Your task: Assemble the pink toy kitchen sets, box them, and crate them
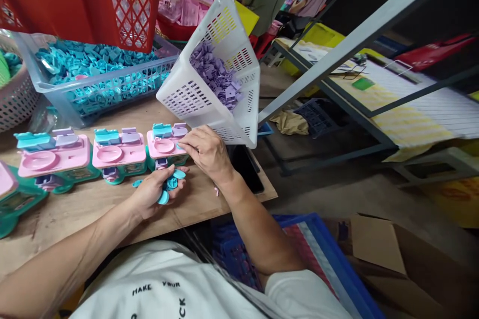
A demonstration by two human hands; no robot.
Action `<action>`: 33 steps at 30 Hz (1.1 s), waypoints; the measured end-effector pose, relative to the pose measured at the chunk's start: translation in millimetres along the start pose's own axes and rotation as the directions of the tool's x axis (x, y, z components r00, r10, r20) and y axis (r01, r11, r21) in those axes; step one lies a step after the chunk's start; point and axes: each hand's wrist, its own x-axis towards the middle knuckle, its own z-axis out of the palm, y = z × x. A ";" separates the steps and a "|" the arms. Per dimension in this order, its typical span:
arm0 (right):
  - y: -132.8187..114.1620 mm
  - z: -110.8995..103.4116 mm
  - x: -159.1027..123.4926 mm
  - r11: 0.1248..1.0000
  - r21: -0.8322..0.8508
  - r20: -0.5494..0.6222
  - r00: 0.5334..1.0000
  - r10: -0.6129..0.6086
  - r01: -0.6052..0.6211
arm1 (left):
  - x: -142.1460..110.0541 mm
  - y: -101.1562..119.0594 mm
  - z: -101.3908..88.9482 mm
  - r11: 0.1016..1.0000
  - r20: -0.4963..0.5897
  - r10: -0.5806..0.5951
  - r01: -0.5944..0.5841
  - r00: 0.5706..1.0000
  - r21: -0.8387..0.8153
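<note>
A row of pink and teal toy units runs along the wooden table [75,209]. My right hand [205,152] pinches a small teal piece against the right edge of the nearest toy unit [165,147]. My left hand [155,189] lies palm up just in front of that unit, fingers cupped round several small teal round pieces [170,184]. Two more toy units [119,152] [54,157] stand to the left, each with teal and purple parts on top.
A tilted white basket [194,94] of purple parts leans behind my right hand. A clear basket [56,94] of teal parts and a red crate [123,5] stand behind. A black phone [245,167] lies at the table's right edge. A blue crate [337,264] and cardboard sit below.
</note>
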 end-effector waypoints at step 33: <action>-40.0 -1.7 -63.8 0.964 0.267 -0.035 0.999 0.016 -0.006 | 1.1 -15.3 -1.8 0.968 -0.054 0.210 -0.200 0.976 0.150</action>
